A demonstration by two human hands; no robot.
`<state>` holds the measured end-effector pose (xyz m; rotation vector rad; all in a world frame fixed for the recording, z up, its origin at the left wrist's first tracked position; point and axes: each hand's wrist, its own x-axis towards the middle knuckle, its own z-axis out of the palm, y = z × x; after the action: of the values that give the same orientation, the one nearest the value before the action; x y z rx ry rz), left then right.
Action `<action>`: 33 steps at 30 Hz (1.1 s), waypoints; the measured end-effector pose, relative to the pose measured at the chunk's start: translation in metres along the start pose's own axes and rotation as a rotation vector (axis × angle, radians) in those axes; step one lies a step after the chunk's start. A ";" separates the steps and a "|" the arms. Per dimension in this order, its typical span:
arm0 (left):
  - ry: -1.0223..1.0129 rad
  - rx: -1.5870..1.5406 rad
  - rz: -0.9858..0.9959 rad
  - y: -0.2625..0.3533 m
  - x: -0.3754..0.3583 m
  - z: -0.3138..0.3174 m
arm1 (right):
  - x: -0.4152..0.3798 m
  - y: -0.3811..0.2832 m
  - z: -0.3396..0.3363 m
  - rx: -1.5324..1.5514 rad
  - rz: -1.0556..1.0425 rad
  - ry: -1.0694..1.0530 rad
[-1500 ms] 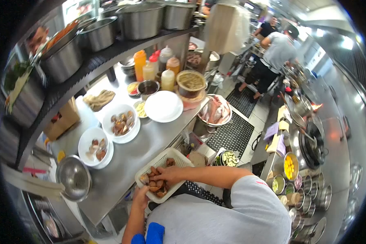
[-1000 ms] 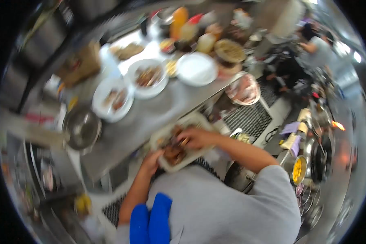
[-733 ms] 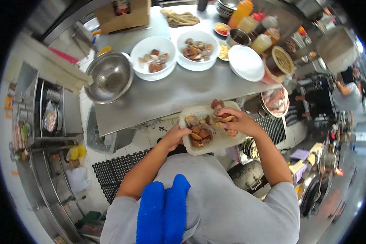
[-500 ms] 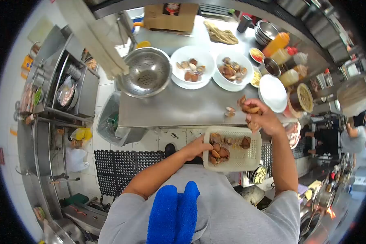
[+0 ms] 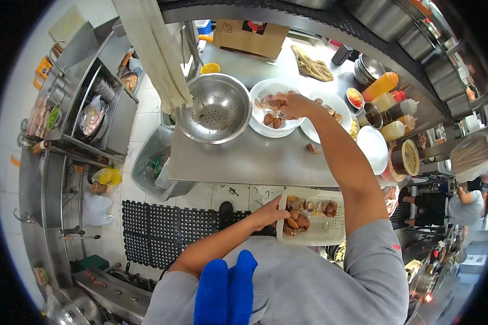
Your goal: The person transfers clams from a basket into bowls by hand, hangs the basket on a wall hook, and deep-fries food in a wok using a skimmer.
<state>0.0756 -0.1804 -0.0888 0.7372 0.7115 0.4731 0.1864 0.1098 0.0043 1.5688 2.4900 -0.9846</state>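
Observation:
My left hand [image 5: 267, 213] grips the left rim of a white perforated plastic basket [image 5: 331, 234]. Brown clams [image 5: 296, 221] lie mostly in the basket's left half. Over the left white bowl [image 5: 257, 89], my right hand [image 5: 294, 105] has its fingers curled around clams; my hand partly hides them. More clams [image 5: 272, 120] rest in that bowl. A second white bowl [image 5: 340, 103], also with clams, stands to its right, partly behind my right forearm. One loose clam [image 5: 312, 148] sits on the steel counter [image 5: 244, 157].
A steel colander [image 5: 214, 108] stands left of the bowls. Squeeze bottles [image 5: 385, 86] and a stack of white plates [image 5: 372, 149] line the right side. A lined bin [image 5: 154, 162] is below the counter's left end. Another person [image 5: 463, 206] is at the far right.
My right hand has moved from the counter's front right up and left, carrying clams over the left bowl. My left hand still holds the basket.

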 end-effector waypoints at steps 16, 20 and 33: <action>0.002 -0.055 -0.017 0.001 0.007 -0.001 | 0.025 0.052 -0.004 -0.009 0.026 0.282; -0.009 -0.023 -0.031 0.001 0.010 0.002 | 0.015 0.036 0.002 0.102 0.048 0.486; 0.000 -0.058 -0.018 -0.010 0.027 0.005 | -0.137 0.069 0.059 -0.394 0.157 -0.001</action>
<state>0.0990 -0.1730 -0.1047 0.6759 0.7016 0.4751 0.2928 -0.0110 -0.0286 1.5948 2.3274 -0.4392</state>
